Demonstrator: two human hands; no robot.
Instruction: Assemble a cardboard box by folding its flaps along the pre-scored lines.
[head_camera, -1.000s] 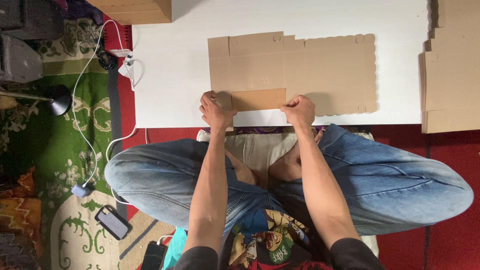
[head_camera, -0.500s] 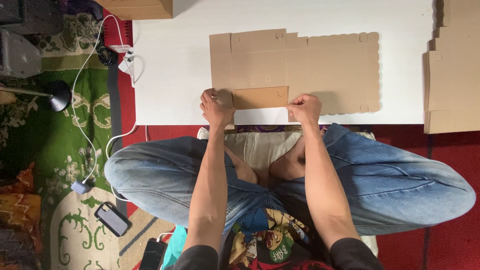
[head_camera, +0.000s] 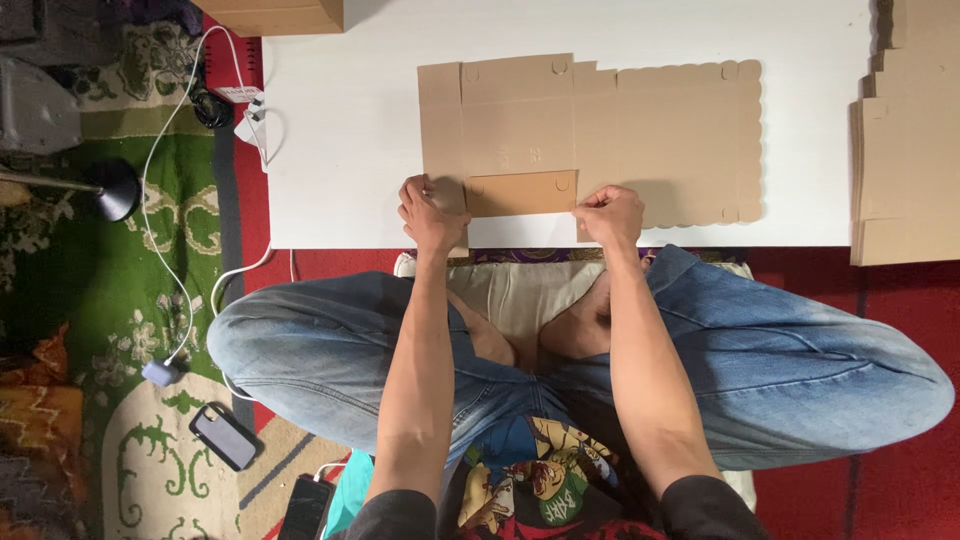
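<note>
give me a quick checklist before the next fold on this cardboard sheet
1. Left hand on the cardboard sheet at the folded flap's left end: ok.
2. Right hand at the flap's right end: ok.
3. Folded flap lying flat and square on the sheet: ok.
4. Sheet fully on the white table: not ok, its near corners reach past the edge.
5. Room around the sheet, with the cardboard stack apart at the right: ok.
6. Crease pressed firmly: cannot tell.

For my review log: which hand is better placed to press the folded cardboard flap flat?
Right, by a little: the right hand pinches the folded flap at its end, while the left hand sits on the side panel beside it, on the flat cardboard sheet.
</note>
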